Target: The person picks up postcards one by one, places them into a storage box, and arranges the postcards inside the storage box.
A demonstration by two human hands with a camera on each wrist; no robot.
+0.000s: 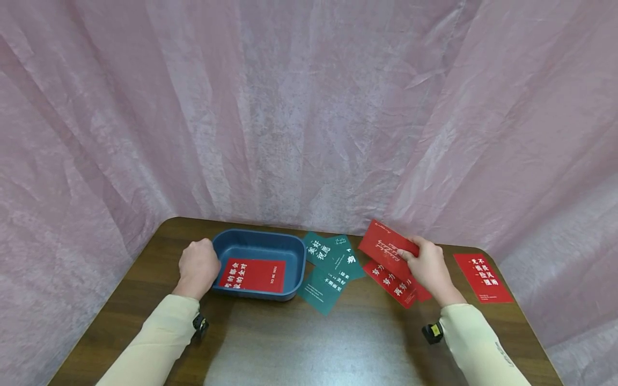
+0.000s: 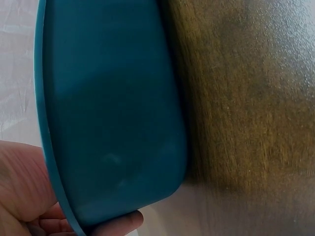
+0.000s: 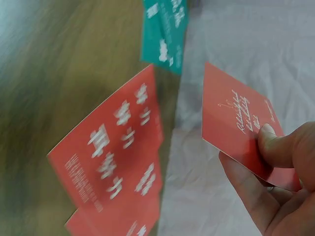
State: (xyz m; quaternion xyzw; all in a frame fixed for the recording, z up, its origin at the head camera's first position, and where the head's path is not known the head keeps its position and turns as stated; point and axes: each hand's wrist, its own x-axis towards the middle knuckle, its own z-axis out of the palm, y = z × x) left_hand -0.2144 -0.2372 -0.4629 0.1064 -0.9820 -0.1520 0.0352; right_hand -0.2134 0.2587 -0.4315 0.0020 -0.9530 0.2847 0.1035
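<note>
Right hand (image 1: 428, 266): thumb (image 3: 280, 145) on top and fingers beneath pinch one corner of a red card (image 1: 388, 245), which is lifted off the table with its white script face up; the corner pinch leaves most of the card free, probably so it can be laid flat elsewhere. Below and near that hand, more red cards (image 1: 393, 281) lie overlapped on the wooden table (image 1: 309, 343), with large white characters. One further red card (image 1: 483, 277) lies apart on the far right. Left hand (image 1: 198, 266): fingers curl over the left rim of a blue plastic tray (image 1: 251, 244), the wrist view showing fingertips (image 2: 120, 223) under the lip; the grip looks meant to steady the tray. Inside the tray, one red card (image 1: 253, 275) lies flat on the floor. Between the tray and the red stack, several teal cards (image 1: 330, 265) are scattered, overlapping. A pink cloth backdrop (image 1: 309, 107) hangs behind the table on all far sides.
</note>
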